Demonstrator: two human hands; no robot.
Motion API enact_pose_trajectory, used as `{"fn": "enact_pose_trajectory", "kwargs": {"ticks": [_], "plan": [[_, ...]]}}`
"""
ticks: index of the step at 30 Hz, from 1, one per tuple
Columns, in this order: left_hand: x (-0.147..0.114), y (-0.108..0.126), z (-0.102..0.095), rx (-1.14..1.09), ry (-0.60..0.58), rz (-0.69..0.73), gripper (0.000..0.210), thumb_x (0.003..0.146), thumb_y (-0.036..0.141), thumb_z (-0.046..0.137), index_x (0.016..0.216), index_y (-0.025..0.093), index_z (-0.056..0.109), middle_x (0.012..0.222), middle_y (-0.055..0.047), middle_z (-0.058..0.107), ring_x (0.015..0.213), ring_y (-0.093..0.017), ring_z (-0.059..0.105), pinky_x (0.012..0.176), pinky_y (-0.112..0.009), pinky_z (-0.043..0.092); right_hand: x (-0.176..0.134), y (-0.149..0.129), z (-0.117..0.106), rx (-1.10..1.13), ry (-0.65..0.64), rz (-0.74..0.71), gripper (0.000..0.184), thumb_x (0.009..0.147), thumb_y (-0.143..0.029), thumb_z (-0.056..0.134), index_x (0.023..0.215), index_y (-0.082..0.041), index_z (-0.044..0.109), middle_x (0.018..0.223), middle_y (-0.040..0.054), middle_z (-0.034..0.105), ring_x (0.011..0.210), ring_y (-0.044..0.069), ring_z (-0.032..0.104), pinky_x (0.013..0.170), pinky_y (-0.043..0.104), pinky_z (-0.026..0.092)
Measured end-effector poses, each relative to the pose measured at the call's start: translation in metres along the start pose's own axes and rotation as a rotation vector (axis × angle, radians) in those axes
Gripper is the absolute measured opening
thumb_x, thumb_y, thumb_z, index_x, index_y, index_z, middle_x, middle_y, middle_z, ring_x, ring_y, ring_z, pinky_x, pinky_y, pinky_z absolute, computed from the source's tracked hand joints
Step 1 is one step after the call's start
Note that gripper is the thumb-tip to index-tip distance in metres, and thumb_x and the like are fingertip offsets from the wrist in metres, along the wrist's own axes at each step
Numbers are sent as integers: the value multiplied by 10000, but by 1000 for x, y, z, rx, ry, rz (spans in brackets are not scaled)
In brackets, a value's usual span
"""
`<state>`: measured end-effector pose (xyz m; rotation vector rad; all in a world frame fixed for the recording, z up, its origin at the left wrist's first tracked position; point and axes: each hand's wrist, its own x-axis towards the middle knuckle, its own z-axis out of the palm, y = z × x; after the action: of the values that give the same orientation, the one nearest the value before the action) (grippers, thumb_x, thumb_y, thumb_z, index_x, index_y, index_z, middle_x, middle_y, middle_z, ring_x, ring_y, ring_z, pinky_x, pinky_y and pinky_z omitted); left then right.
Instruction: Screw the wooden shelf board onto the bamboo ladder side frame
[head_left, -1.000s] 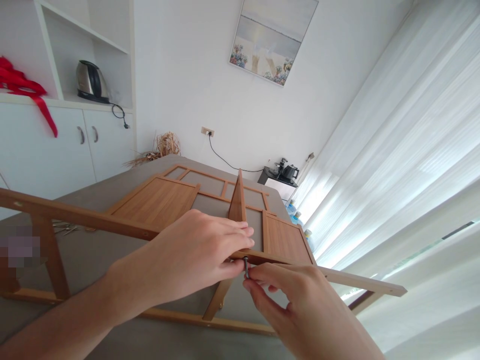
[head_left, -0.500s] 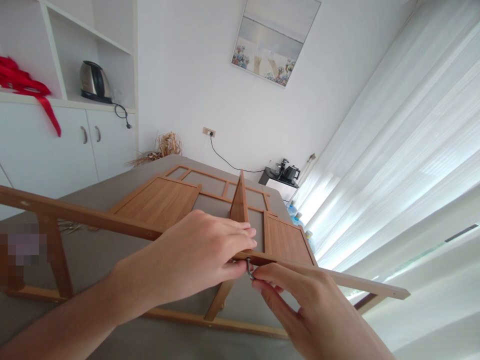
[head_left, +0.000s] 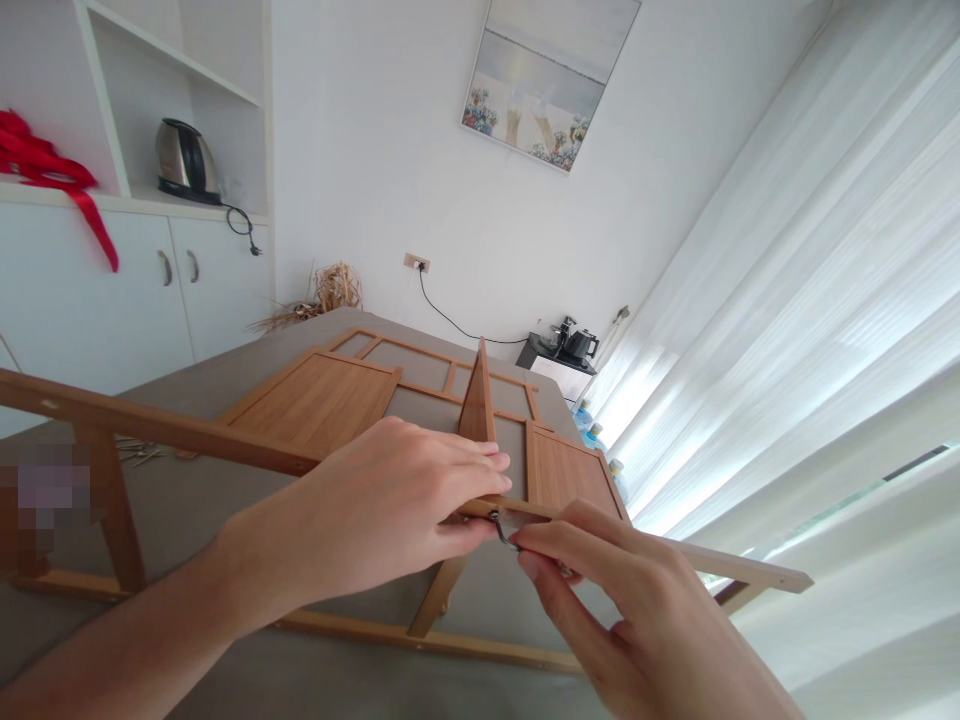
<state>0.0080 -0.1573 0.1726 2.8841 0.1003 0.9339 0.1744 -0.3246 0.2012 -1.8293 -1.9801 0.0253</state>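
Observation:
A wooden frame (head_left: 202,437) stands across the table in front of me, with an upright wooden panel (head_left: 477,400) meeting its top rail. My left hand (head_left: 390,490) is wrapped over that rail at the joint, fingers on top and thumb below. Between the thumb and fingers of my right hand (head_left: 607,580) is the long end of a small bent hex key (head_left: 503,531). The key's other end sits at a hole or bolt head in the rail, beside my left thumb; its tip is hidden.
On the grey table (head_left: 300,345), flat slatted panels (head_left: 322,395) and a ladder-like wooden frame (head_left: 420,355) lie beyond my hands. Loose metal hardware (head_left: 139,452) is at left. White curtains (head_left: 810,300) hang at right; a cabinet (head_left: 135,285) stands at left.
My right hand has swung the hex key's free end slightly to the right and outward. My left hand keeps its hold on the rail.

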Motion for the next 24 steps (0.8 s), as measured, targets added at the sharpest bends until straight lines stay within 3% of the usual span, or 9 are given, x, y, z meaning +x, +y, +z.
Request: {"fn": "enact_pose_trajectory", "kwargs": {"ticks": [5, 10, 12, 16, 20, 24], "plan": [[0, 1, 0, -3, 0, -8, 279, 928, 334, 660, 1201, 285, 686, 1208, 30, 730, 1156, -180, 676, 964, -251, 529, -4, -3, 5, -39, -96, -7, 189, 957, -121, 506, 932, -256, 637, 891, -11, 646, 745, 120, 662, 673, 223, 517], [1, -2, -1, -7, -15, 6, 246, 939, 356, 646, 1166, 279, 703, 1202, 31, 733, 1214, -177, 642, 951, -238, 526, -6, -6, 24, -35, -236, 26, 199, 912, -68, 515, 851, -245, 582, 906, -28, 660, 776, 130, 680, 664, 225, 472], [1, -2, 0, -9, -16, 3, 242, 945, 349, 640, 1169, 280, 701, 1211, 35, 729, 1217, -171, 640, 940, -233, 529, -14, 2, 35, -21, -237, 70, 207, 936, -88, 460, 842, -243, 560, 876, -16, 662, 724, 139, 674, 611, 233, 440], [1, -1, 0, 10, -20, 1, 211, 946, 355, 641, 1133, 290, 714, 1206, 45, 731, 1202, -169, 649, 925, -242, 533, -41, 33, 72, 248, -199, 266, 160, 1041, -242, 363, 983, -256, 511, 817, -2, 699, 727, 152, 676, 666, 240, 467], [1, 0, -1, 31, -23, -9, 199, 946, 356, 637, 1113, 288, 722, 1197, 31, 735, 1098, -187, 701, 894, -272, 544, -53, 55, 122, 539, -149, 405, 130, 1042, -342, 402, 991, -250, 477, 846, 17, 711, 728, 161, 674, 656, 241, 492], [3, 0, -2, 36, -18, -16, 182, 940, 341, 643, 1083, 272, 731, 1134, 9, 755, 1017, -193, 725, 881, -277, 538, -38, 60, 164, 551, 73, 387, 258, 1032, -440, 439, 910, -230, 529, 878, 33, 681, 817, 177, 662, 696, 250, 485]]}}
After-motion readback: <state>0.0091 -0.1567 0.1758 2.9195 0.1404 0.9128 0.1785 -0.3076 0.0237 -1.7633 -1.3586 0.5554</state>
